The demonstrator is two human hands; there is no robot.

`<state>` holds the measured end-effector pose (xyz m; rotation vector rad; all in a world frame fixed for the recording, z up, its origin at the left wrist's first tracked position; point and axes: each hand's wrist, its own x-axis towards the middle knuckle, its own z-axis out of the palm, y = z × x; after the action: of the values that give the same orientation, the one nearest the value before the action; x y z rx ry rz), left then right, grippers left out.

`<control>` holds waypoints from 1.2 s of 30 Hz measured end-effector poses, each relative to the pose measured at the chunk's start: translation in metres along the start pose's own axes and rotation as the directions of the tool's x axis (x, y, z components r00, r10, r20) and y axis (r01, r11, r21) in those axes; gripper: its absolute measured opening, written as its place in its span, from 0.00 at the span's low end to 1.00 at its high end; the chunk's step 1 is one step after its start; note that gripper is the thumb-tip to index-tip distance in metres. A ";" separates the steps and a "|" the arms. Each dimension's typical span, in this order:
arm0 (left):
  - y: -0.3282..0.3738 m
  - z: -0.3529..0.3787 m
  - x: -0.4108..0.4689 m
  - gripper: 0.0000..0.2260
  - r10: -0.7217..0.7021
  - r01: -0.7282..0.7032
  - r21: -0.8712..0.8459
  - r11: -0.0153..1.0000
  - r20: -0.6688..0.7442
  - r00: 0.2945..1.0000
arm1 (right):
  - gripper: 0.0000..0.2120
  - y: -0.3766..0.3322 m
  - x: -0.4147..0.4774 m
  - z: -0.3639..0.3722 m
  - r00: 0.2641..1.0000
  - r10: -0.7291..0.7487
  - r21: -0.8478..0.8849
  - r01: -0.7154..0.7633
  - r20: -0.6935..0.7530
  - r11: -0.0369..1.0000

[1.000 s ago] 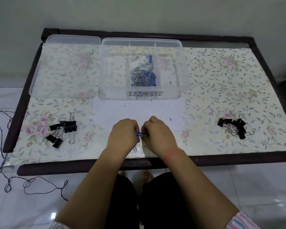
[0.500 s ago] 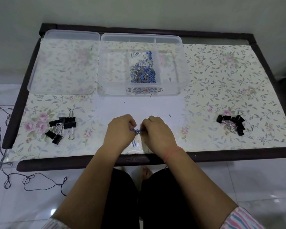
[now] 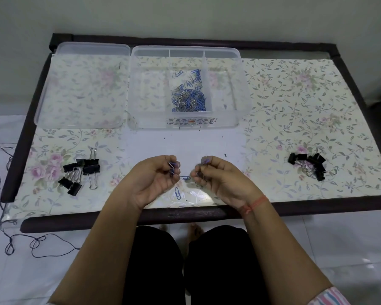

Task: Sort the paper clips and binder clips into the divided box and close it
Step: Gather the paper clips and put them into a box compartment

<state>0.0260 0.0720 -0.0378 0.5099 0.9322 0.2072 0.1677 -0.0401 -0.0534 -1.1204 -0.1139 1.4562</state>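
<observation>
At the far left, a dark cord [image 3: 20, 243] trails in loops on the tiled floor beside the table [image 3: 295, 119], which has a dark frame and a floral cover. On the table's near left lies a cluster of black binder clips [image 3: 79, 172], some with their wire handles sticking out. Behind them, at the back left, the clear lid [image 3: 81, 89] lies flat, just beside the divided box [image 3: 188, 89], which stands open. A heap of blue and silver paper clips [image 3: 188, 95] fills the box's middle compartment; the compartments on either side look bare. Near the front edge, the left hand [image 3: 152, 181] is turned palm inward, its fingers [image 3: 174, 166] curled closed around a few blue paper clips. A single blue paper clip [image 3: 185, 177] sits between the two hands; whether either hand touches it I cannot tell. Another loose blue clip [image 3: 177, 193] lies on the table just below it. The right hand [image 3: 224, 179], with a red thread band [image 3: 254, 204] at the wrist, has its fingers [image 3: 205, 166] pinched shut on clips, one thin wire end poking up. Well apart on the near right lies a second cluster of binder clips [image 3: 309, 165].
</observation>
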 end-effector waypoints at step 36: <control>-0.021 -0.005 0.006 0.08 0.511 -0.090 0.995 0.046 0.054 0.858 | 0.06 0.011 0.002 0.002 0.961 -0.268 -0.984 -0.021 -0.069 0.177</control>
<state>0.0247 0.0580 -0.0547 2.1025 1.1987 -0.0007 0.1590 -0.0400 -0.0600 -2.2831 -1.1373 0.9521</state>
